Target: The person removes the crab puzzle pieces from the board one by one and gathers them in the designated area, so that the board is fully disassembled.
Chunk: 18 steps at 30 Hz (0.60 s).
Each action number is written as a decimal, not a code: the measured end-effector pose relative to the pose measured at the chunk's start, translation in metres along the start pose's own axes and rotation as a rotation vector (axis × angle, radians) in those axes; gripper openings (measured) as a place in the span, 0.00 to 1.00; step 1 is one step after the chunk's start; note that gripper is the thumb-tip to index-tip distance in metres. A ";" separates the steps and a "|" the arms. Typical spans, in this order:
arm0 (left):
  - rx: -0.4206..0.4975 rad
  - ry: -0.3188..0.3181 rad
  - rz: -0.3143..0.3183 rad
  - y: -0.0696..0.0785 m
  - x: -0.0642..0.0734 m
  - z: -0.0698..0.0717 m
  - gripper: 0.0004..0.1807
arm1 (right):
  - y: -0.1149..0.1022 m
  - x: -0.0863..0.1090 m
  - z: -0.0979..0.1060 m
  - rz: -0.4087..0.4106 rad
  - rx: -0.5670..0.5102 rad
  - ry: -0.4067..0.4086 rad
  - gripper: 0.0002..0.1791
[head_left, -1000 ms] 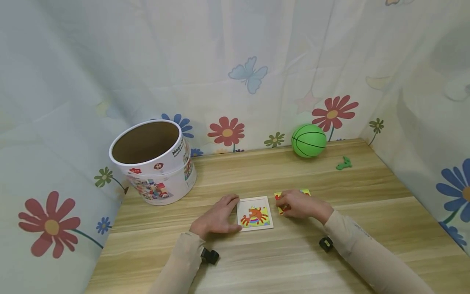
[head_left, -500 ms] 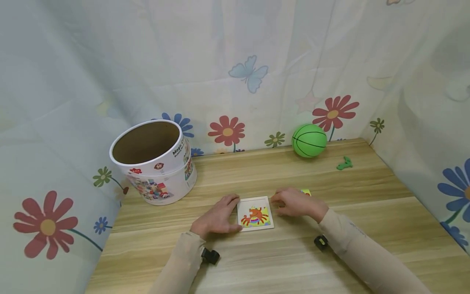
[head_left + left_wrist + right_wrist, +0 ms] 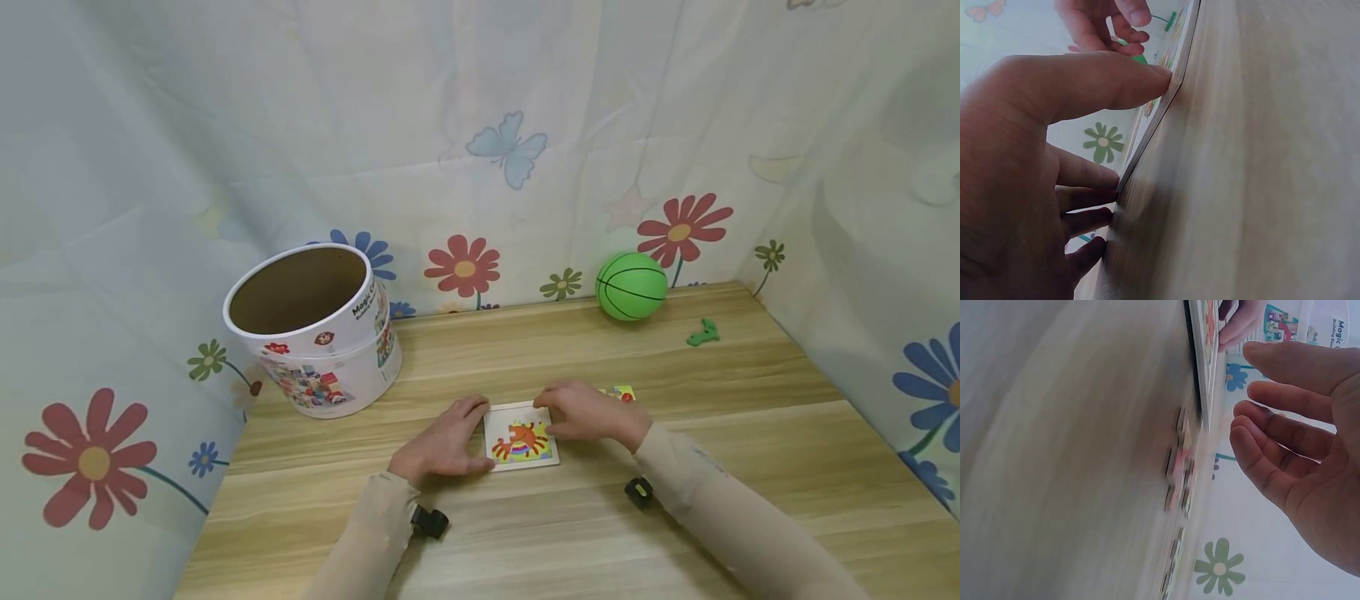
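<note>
A square jigsaw tray with a pale frame lies flat on the table, partly filled with pieces of an orange crab picture. My left hand rests against its left side, the straight thumb pressing the near corner and fingertips touching the far corner. Above the tray's right edge is my right hand, its fingers loosely bent; in the right wrist view nothing shows between them. Loose jigsaw pieces lie on the table beside the tray. In the head view the right hand hides most of them.
A large white bucket with printed sides stands at the back left. By the back curtain sits a green ball. A small green piece lies in front of the ball, to its right. Floral curtains bound the table behind and at both sides.
My right hand has moved left, away from the loose jigsaw pieces to the tray's right edge. The left hand and the tray have stayed in place.
</note>
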<state>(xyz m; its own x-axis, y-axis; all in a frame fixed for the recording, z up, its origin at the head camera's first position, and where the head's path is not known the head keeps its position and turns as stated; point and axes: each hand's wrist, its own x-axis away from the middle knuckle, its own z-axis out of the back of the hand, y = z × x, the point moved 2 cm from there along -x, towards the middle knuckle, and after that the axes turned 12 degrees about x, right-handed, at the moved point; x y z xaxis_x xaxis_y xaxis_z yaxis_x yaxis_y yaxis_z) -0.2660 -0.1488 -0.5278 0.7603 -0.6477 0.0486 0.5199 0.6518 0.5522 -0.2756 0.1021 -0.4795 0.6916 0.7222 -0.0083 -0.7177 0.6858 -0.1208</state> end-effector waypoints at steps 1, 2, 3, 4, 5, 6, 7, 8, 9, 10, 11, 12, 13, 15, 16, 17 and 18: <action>0.001 -0.001 0.000 0.000 0.000 0.000 0.52 | -0.001 -0.001 0.000 0.004 0.003 -0.002 0.23; 0.000 -0.001 -0.001 0.000 0.000 0.000 0.52 | -0.002 -0.003 0.000 0.004 0.002 -0.008 0.23; 0.002 0.001 -0.003 0.000 0.000 0.000 0.52 | -0.003 -0.004 0.000 0.007 -0.001 -0.010 0.23; 0.003 0.002 -0.004 0.000 0.000 0.000 0.52 | -0.004 -0.006 -0.001 0.009 0.000 -0.014 0.23; 0.005 0.003 -0.004 0.000 0.000 0.000 0.52 | -0.005 -0.007 -0.001 0.009 -0.002 -0.020 0.23; 0.006 0.005 -0.005 0.000 0.000 0.000 0.52 | -0.006 -0.009 -0.001 0.008 -0.004 -0.026 0.23; 0.006 0.006 -0.005 0.000 0.000 0.000 0.52 | -0.007 -0.010 -0.001 0.007 -0.009 -0.029 0.23; 0.007 0.008 -0.004 0.000 0.001 0.000 0.52 | -0.008 -0.012 -0.001 0.005 -0.013 -0.036 0.24; 0.008 0.008 -0.003 0.000 0.001 0.001 0.52 | -0.009 -0.013 -0.002 0.005 -0.015 -0.038 0.24; 0.006 0.007 -0.001 0.000 0.001 0.001 0.52 | -0.010 -0.014 -0.002 0.005 -0.015 -0.042 0.24; 0.005 0.006 0.001 0.000 0.001 0.000 0.52 | -0.011 -0.015 -0.002 0.003 -0.021 -0.047 0.24; 0.002 0.004 0.002 0.000 0.000 0.000 0.52 | -0.012 -0.016 -0.003 0.002 -0.024 -0.052 0.24; 0.000 0.003 0.003 0.000 0.000 0.000 0.52 | -0.013 -0.017 -0.003 0.001 -0.025 -0.059 0.24; -0.004 0.002 0.003 0.000 0.000 0.000 0.52 | -0.015 -0.019 -0.005 0.001 -0.029 -0.068 0.24; -0.004 0.002 0.003 0.000 0.000 0.000 0.52 | -0.017 -0.019 -0.006 0.002 -0.031 -0.071 0.24; -0.004 0.001 0.003 0.000 0.000 -0.001 0.52 | -0.018 -0.020 -0.007 0.003 -0.032 -0.074 0.24; -0.004 0.002 0.002 0.001 0.000 0.000 0.52 | -0.019 -0.021 -0.008 0.008 -0.028 -0.076 0.25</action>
<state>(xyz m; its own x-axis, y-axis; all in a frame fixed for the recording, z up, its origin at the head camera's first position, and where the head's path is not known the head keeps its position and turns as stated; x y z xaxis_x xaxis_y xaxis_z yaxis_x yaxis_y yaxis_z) -0.2652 -0.1485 -0.5279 0.7622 -0.6456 0.0484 0.5197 0.6546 0.5490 -0.2760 0.0733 -0.4848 0.6768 0.7333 0.0656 -0.7200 0.6778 -0.1488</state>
